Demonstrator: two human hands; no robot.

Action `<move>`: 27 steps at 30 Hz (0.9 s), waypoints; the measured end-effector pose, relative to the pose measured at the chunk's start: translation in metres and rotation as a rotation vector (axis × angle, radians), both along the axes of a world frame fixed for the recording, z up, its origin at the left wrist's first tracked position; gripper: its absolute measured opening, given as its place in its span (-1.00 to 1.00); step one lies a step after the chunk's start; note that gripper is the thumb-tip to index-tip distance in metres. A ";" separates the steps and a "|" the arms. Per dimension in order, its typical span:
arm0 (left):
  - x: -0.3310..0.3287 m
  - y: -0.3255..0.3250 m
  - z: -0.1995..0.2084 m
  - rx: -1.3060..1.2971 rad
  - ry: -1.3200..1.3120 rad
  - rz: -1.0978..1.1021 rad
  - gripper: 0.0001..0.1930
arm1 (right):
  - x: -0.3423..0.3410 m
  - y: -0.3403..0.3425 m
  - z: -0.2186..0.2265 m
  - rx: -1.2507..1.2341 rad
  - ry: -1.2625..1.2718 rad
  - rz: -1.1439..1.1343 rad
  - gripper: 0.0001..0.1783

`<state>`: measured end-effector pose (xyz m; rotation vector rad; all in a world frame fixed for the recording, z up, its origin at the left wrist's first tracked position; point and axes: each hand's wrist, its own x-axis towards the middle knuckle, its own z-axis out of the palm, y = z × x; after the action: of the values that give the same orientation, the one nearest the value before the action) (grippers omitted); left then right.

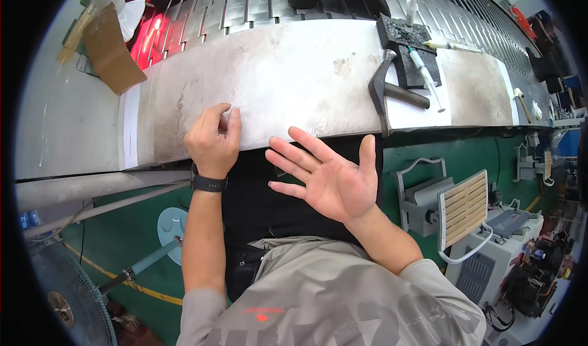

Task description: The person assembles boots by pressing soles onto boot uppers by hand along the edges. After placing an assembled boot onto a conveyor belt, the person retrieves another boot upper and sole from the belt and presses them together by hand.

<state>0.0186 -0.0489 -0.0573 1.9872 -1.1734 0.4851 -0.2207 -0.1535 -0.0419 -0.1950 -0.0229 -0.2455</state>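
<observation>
Along the near edge of the pale, stained work surface (288,58), my left hand (214,139) rests with its fingers loosely curled in. Nothing shows between its thumb and fingers, and a dark band circles that wrist. My right hand (337,183) is raised palm up in front of my body, its fingers spread and holding nothing. To its far right lies a hammer (407,95) with a curved dark head, nearest to this hand but not touched. Beyond the hammer sit black foam blocks (409,70), with a syringe (424,72) leaning across them.
Another syringe (411,9) stands upright in the foam; a yellowish one (453,45) lies beside it. Metal conveyor slats (245,6) run along the far side. A cardboard piece (110,49) hangs at the left. A fan (70,303) and slatted seat (463,210) flank me.
</observation>
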 end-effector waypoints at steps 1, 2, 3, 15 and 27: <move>0.000 -0.002 -0.001 -0.008 0.002 -0.003 -0.88 | 0.002 -0.003 0.001 -0.009 -0.026 0.008 0.37; 0.000 -0.003 -0.001 -0.019 0.015 -0.004 -0.87 | 0.005 -0.006 0.002 -0.014 -0.028 0.012 0.37; 0.000 -0.003 0.000 -0.030 0.026 -0.004 -0.87 | 0.009 -0.009 0.003 -0.036 -0.044 0.035 0.36; -0.003 -0.003 0.012 0.083 -0.029 -0.011 -0.87 | 0.084 -0.080 0.017 -1.055 0.425 -0.275 -0.65; 0.216 -0.094 0.049 0.161 0.643 0.074 -0.39 | 0.086 -0.089 0.017 -1.372 0.233 -0.391 -0.85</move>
<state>0.2343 -0.1428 -0.0081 2.0955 -0.7482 -0.2205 -0.1348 -0.2430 -0.0245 -1.6030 0.0847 -0.5681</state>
